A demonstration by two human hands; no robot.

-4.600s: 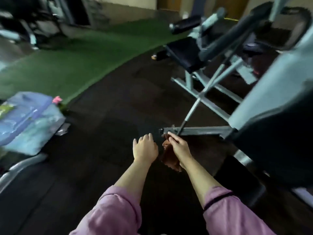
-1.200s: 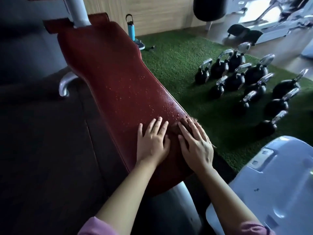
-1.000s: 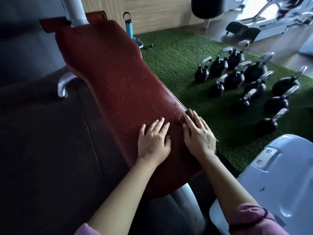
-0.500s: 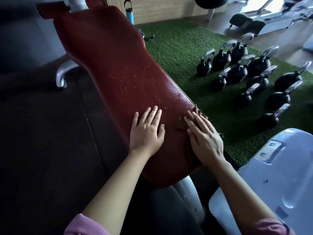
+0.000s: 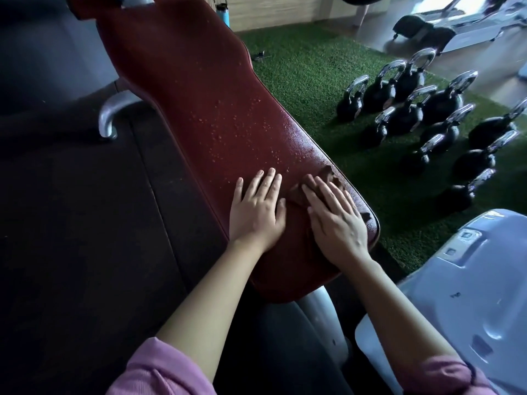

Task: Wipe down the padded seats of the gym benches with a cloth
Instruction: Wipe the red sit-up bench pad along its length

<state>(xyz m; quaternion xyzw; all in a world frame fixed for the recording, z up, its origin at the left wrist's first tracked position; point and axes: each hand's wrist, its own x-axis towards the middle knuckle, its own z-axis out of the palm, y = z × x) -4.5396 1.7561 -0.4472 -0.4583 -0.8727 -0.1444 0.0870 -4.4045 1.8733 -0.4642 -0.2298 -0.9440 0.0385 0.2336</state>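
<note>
My right hand (image 5: 338, 222) presses flat, fingers straight, on the brown cloth (image 5: 328, 181) near the red seat's (image 5: 199, 95) wet right edge, while my left hand (image 5: 256, 212) rests flat beside it, holding nothing.

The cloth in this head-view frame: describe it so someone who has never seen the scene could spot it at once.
Find the long dark red bench pad running diagonally through the frame, speckled with droplets. At its near end two hands lie flat; the cloth is the crumpled brown-red fabric under the right hand, poking out past its fingertips. The left hand presses bare pad only.
</note>
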